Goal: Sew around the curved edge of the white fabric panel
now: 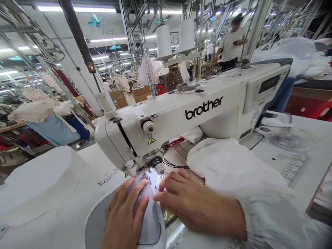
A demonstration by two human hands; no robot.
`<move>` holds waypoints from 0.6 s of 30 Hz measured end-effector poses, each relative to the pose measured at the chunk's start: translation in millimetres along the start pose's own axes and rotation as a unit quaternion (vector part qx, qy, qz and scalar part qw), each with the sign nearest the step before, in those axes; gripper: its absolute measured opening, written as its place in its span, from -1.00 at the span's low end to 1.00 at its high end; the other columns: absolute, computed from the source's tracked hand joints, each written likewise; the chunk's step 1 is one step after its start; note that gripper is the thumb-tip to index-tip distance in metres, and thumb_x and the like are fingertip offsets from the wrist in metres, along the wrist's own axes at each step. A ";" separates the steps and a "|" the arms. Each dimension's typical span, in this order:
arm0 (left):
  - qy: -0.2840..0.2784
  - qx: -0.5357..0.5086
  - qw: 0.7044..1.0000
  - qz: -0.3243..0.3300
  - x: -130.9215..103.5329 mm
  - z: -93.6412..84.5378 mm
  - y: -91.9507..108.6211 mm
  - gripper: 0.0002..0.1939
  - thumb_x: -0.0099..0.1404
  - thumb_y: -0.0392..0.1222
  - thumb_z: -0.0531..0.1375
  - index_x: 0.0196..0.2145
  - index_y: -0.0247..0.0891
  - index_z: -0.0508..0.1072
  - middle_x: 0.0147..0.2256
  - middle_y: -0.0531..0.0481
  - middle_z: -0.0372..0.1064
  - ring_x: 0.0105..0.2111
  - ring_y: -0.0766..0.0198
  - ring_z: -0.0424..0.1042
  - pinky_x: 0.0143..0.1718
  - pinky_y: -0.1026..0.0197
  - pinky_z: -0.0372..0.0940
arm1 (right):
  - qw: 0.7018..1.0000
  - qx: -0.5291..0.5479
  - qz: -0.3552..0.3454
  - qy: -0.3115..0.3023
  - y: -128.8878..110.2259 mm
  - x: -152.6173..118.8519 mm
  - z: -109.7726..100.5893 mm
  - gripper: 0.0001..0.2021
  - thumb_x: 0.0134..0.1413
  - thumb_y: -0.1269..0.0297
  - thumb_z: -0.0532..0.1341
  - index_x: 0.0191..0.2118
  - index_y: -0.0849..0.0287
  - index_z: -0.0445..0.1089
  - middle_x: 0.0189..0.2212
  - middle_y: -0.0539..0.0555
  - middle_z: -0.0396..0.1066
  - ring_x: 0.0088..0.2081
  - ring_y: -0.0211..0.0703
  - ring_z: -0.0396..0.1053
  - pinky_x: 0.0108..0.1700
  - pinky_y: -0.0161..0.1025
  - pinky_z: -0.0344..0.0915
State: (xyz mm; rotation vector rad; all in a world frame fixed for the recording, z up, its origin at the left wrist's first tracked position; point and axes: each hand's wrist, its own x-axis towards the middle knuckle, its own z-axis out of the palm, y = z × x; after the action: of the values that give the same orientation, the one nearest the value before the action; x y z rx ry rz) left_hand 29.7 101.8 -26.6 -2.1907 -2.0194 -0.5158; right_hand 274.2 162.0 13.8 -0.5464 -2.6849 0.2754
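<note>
Just both hands flat on fabric (147,214).

We see 2 white thread cones (164,39) behind, folded fabric stacks (32,111) left, a standing person (231,43) beyond.

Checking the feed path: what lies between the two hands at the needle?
Head view: a strip of grey fabric between left hand and right hand.

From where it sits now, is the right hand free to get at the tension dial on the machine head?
Probably yes. The right hand lies flat on the fabric piece just below the tension dial, holding nothing, with only open space between them.
</note>
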 end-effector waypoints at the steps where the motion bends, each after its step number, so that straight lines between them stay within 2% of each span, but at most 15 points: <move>1: -0.006 -0.008 1.000 0.010 -0.4 -0.9 -3.9 -0.65 0.46 0.05 -0.01 0.12 0.23 0.38 0.19 0.05 0.35 0.17 0.04 0.38 0.02 -0.21 0.42 | 1.000 0.019 -0.021 -0.013 -0.3 -1.2 -2.0 -0.75 0.37 0.47 0.05 0.04 0.12 0.36 -0.03 0.06 0.38 -0.03 -0.13 0.25 -0.03 -0.14 0.12; 4: -0.004 -0.026 1.000 0.007 -2.2 -4.6 -7.5 -0.67 0.45 0.04 0.01 0.10 0.22 0.40 0.20 0.08 0.33 0.18 0.09 0.37 0.06 -0.17 0.42 | 0.995 0.068 -0.065 -0.036 -2.2 -4.9 -6.6 -0.75 0.32 0.50 0.08 -0.02 0.16 0.42 -0.07 0.07 0.40 -0.03 -0.14 0.24 -0.01 -0.17 0.13; 7: 0.009 -0.030 0.999 0.011 -2.4 -9.4 -3.7 -0.69 0.45 0.02 0.03 0.06 0.18 0.45 0.19 0.07 0.35 0.16 0.10 0.40 0.07 -0.14 0.43 | 0.994 0.067 -0.088 -0.022 -3.9 -7.8 -7.7 -0.77 0.31 0.50 0.10 -0.03 0.19 0.43 -0.05 0.08 0.41 -0.04 -0.14 0.25 0.00 -0.16 0.12; 13: -0.001 -0.007 0.989 0.148 3.0 -21.0 -4.8 -0.64 0.47 -0.10 -0.01 0.11 0.20 0.42 0.19 0.08 0.36 0.12 0.14 0.43 0.01 -0.03 0.47 | 0.991 0.034 -0.127 -0.026 -7.3 -8.4 -8.7 -0.77 0.43 0.46 0.01 -0.07 0.25 0.41 -0.04 0.07 0.44 -0.07 -0.17 0.29 -0.02 -0.18 0.12; 18: -0.003 0.015 0.976 0.216 2.8 -27.3 -8.6 -0.57 0.46 -0.17 0.01 0.22 0.12 0.29 0.26 0.11 0.28 0.21 0.19 0.33 0.08 0.08 0.39 | 0.991 0.008 -0.128 -0.034 -12.5 -12.0 -8.1 -0.77 0.49 0.41 -0.03 -0.06 0.24 0.38 -0.09 0.03 0.47 -0.06 -0.20 0.32 -0.02 -0.18 0.12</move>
State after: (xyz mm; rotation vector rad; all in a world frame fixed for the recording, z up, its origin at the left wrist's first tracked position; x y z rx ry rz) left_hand 16.8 96.8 -1.4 -2.5068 -1.4675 -0.4169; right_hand 283.5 146.7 20.4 -0.1863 -2.7770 0.2455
